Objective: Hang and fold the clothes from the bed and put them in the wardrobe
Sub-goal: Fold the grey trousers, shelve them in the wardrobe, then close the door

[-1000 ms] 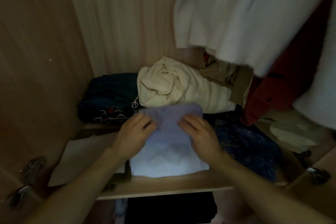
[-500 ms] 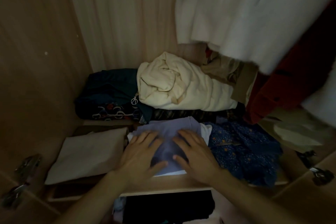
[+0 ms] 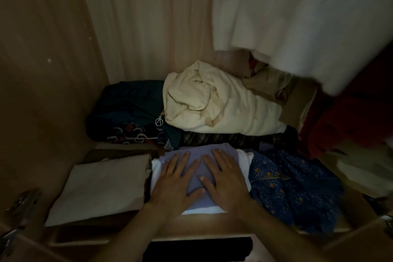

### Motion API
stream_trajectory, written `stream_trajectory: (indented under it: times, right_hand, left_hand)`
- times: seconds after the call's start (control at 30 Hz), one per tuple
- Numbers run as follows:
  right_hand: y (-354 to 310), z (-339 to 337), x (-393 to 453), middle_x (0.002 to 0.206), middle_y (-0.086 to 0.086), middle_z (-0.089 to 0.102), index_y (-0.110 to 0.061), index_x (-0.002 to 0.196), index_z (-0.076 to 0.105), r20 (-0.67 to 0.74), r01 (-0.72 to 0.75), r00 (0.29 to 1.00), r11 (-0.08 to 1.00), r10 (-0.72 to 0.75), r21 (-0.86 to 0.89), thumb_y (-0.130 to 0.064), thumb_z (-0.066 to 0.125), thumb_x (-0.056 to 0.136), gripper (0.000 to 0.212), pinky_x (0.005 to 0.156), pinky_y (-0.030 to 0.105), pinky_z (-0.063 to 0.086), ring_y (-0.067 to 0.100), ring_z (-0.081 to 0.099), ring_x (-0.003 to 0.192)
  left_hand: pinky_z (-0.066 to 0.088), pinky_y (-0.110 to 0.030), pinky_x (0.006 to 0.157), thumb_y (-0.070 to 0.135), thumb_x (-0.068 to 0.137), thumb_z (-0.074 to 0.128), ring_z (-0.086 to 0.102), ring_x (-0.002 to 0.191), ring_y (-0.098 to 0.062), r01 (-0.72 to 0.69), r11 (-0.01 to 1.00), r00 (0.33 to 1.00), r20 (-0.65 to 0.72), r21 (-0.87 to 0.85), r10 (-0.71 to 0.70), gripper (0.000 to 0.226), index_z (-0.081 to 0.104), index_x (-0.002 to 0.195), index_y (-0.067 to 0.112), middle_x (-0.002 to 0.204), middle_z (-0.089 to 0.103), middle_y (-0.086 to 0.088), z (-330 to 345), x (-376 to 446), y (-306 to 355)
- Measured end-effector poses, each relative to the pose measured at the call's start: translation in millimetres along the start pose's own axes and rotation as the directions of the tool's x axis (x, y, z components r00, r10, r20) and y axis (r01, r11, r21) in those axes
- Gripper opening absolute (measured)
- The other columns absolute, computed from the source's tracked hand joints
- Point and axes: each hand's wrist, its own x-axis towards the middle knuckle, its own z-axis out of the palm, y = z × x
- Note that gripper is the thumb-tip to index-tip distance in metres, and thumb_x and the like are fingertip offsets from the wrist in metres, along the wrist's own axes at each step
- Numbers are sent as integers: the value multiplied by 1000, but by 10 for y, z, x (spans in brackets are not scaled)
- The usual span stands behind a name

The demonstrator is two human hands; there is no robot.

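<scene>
A folded pale lilac garment (image 3: 197,176) lies on a folded white one (image 3: 244,159) at the front of the wardrobe shelf (image 3: 212,223). My left hand (image 3: 172,185) lies flat on the lilac garment's left half, fingers straight. My right hand (image 3: 227,178) presses flat on its right half, fingers spread. Both thumbs point toward each other over the cloth.
A folded beige cloth (image 3: 102,187) lies left of the pile, a blue dotted garment (image 3: 291,185) right of it. Behind are a rolled cream garment (image 3: 217,102) and dark patterned clothes (image 3: 131,117). A white garment (image 3: 308,17) and a red one (image 3: 344,123) hang at the right.
The lilac garment went from being held up at its top edge to lying flat on the shelf pile. Both hands moved down and now press flat on it.
</scene>
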Motion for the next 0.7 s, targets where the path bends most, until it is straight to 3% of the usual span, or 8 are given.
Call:
stream_trajectory:
  times: [0.13,0.3,0.43,0.57,0.63,0.7]
  right_hand:
    - [19,103,123,147,16,48,-13,143,50,22,-29,999,1000,29,6,-53,44,94,63,116,49,30,33,47,135]
    - [-6,34,137,144,19,50,-11,141,51,61,-35,998,999,35,12,-52,42,95,63,113,54,31,36,50,132]
    - [-44,-84,66,160,12,27,-21,152,34,157,-8,987,998,17,-56,-52,42,99,62,121,47,14,30,25,148]
    - [-107,-237,-171,165,5,12,-25,156,22,210,-16,977,994,38,-107,-56,32,100,65,123,41,3,23,9,152]
    - [-157,-331,-316,165,5,11,-24,156,23,229,-37,971,993,63,-115,-55,34,100,64,124,40,6,22,8,152]
    - [-193,-423,-447,165,6,11,-23,155,25,232,-42,970,990,72,-131,-52,37,100,63,123,38,9,22,9,152]
  left_hand:
    - [-21,-28,115,74,89,35,-16,150,-19,35,999,999,29,-32,-35,79,4,153,39,161,-15,7,103,130,-80]
    - [-14,-38,120,75,90,31,-20,149,-18,71,997,990,125,-34,-66,82,-11,150,40,156,-27,10,96,183,-87]
    - [-18,-40,117,76,90,27,-18,150,-22,104,994,988,117,15,-105,80,-18,146,40,154,-30,8,57,76,7]
    - [-3,-49,122,71,94,22,-3,152,-28,105,991,994,15,82,-107,73,2,156,37,165,-4,-2,4,-93,151]
    - [7,-48,123,61,98,35,11,152,-29,74,997,995,-65,15,-73,68,15,156,32,164,14,-7,-36,-227,241]
    - [13,-47,122,55,99,40,13,151,-27,69,997,996,-61,-17,-70,67,16,156,29,163,18,-8,-119,-374,325]
